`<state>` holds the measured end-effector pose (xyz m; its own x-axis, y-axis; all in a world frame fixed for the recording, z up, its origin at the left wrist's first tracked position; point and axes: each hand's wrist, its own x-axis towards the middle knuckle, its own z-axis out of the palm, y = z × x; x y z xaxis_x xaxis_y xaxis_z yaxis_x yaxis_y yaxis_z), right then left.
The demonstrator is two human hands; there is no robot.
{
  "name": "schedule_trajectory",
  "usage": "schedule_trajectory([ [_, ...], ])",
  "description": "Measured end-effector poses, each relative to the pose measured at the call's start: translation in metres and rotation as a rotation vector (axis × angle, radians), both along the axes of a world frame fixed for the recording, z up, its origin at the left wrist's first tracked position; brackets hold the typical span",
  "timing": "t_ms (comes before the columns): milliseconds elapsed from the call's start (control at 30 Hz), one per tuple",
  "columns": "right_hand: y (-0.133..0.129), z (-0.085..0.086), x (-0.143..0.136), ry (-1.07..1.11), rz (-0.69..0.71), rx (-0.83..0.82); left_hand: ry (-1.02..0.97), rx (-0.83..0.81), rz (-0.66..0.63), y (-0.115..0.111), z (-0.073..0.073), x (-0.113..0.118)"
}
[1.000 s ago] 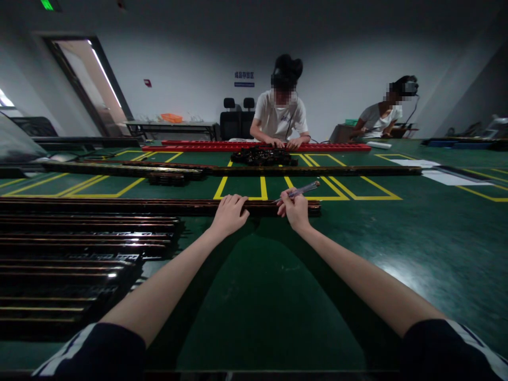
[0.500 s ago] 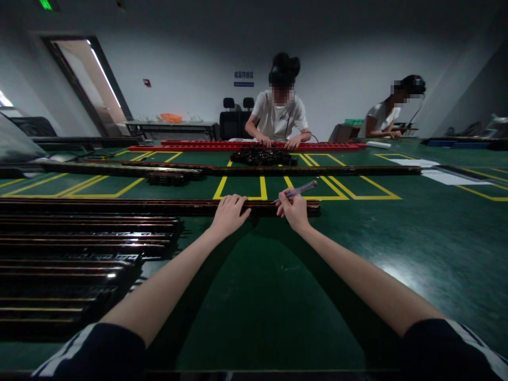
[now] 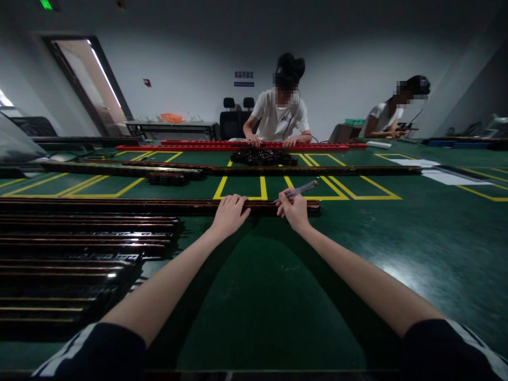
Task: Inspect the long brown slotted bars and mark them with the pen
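My left hand [image 3: 230,214] lies on a long dark bar [image 3: 119,206] with copper-coloured edges, its fingers resting over the bar's top and its thumb apart. To the right, near the bar's end, my right hand [image 3: 293,211] is closed round a clear pen-like tool [image 3: 302,189]. The tool slants, its thin tip pointing left and down at the bar. Whether the tip touches the bar cannot be made out.
Several similar dark bars [image 3: 87,241] lie at the left on the green table [image 3: 270,296]. Farther back are another long bar [image 3: 317,170], a dark tangled heap [image 3: 264,156], a red rail [image 3: 341,146] and a person [image 3: 280,114]. Another person [image 3: 383,117] sits at the right.
The person opposite has shifted, head slightly right and one hand left, and a red rail has slid left. My hands and the tool look unchanged.
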<state>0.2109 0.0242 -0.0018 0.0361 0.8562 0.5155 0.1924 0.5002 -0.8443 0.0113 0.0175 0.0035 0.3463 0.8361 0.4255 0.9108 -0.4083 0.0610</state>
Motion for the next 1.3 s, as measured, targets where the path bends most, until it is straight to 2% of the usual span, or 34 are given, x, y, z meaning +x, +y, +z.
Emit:
schedule_trajectory([
  [333, 0.0032, -0.0032, 0.0025, -0.024, 0.039, -0.006, -0.002, 0.043, -0.008, 0.0030, -0.0054, -0.0031],
  [733, 0.0047, -0.0038, 0.0011, -0.014, 0.077, -0.013, 0.029, 0.081, 0.041, 0.0006, -0.0037, -0.0013],
  [1300, 0.0064, -0.0051, 0.0013, -0.044, 0.052, -0.005, 0.032, 0.078, 0.015, 0.0020, -0.0066, -0.0036],
])
